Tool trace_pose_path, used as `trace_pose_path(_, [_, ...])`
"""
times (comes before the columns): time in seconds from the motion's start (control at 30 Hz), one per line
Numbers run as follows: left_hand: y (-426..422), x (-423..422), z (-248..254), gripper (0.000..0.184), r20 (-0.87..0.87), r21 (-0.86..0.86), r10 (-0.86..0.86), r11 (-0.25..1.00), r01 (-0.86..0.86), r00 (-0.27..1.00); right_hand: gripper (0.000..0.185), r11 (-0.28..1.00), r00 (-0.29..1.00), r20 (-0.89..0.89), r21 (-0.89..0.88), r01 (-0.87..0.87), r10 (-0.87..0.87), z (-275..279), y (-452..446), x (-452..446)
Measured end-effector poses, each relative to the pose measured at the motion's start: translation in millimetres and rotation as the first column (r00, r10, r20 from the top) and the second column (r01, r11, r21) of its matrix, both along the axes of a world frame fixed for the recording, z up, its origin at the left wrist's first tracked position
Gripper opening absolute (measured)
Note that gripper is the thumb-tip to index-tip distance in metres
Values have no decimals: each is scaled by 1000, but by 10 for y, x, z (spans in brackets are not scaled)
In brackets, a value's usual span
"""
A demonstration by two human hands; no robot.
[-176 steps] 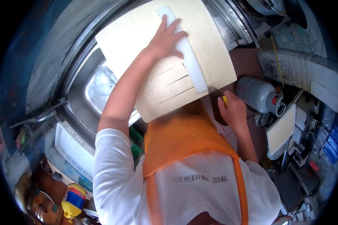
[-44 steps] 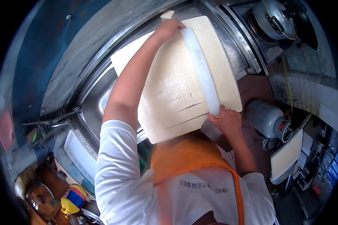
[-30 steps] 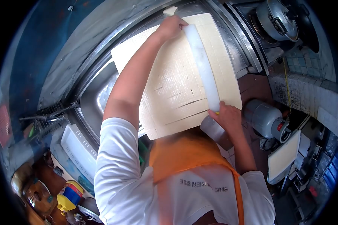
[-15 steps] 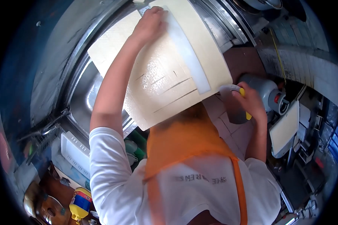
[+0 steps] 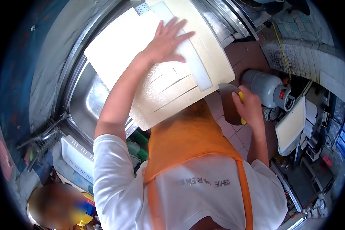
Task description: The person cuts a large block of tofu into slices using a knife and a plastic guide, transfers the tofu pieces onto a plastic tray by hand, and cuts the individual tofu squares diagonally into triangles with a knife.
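My left hand is spread with fingers apart over a large cream-coloured board. Its fingertips reach across a long, smooth white strip lying along the board; whether they press on it I cannot tell. The board looks wet or bubbled in its middle and has several dark slits near the front edge. My right hand is closed around the yellow handle of a scraper with a wide, rounded metal blade. That blade hangs just off the board's right front corner.
Under the board's left side is a steel sink. A white slotted basket stands nearer on the left. To the right, a grey gas cylinder stands on the tiled floor, near another cream board. A blurred person's head is at lower left.
My left hand has come down from the strip's far end toward its middle and opened, fingers spreading. The scraper in my right hand has shifted slightly left.
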State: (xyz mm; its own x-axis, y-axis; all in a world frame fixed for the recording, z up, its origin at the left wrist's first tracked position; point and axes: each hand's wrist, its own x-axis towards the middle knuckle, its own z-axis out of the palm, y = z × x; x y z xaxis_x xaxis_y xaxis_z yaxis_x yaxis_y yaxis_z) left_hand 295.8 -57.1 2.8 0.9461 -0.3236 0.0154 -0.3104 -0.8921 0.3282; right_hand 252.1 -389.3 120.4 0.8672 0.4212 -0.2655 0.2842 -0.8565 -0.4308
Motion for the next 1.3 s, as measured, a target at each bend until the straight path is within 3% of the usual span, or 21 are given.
trace_pose_path(0.07, [1, -8, -18, 108, 43, -53, 108, 993, -106, 993, 17, 998, 996, 73, -33, -56, 58, -44, 31, -54])
trace_pose_path(0.17, [-10, -23, 27, 123, 9, 47, 240, 970, -241, 971, 15, 993, 984, 145, -76, -92, 102, -83, 111, -159])
trace_pose_path(0.27, [-15, -39, -26, 129, 7, 82, 266, 961, -265, 964, 14, 986, 976, 178, -134, -100, 123, -106, 184, -243])
trace_pose_path(0.7, [-25, -39, 24, 128, -11, 87, 299, 951, -297, 954, 13, 975, 979, 125, -175, -138, 161, -159, 320, -298])
trace_pose_path(0.9, [-37, -38, 62, 128, -46, 115, 315, 944, -308, 948, 15, 945, 989, 70, -311, -103, 131, -18, 323, -235])
trace_pose_path(1.3, [-18, -39, 76, 127, -82, 96, 311, 948, -303, 947, 14, 981, 982, 89, -114, -155, 165, -236, 391, -168])
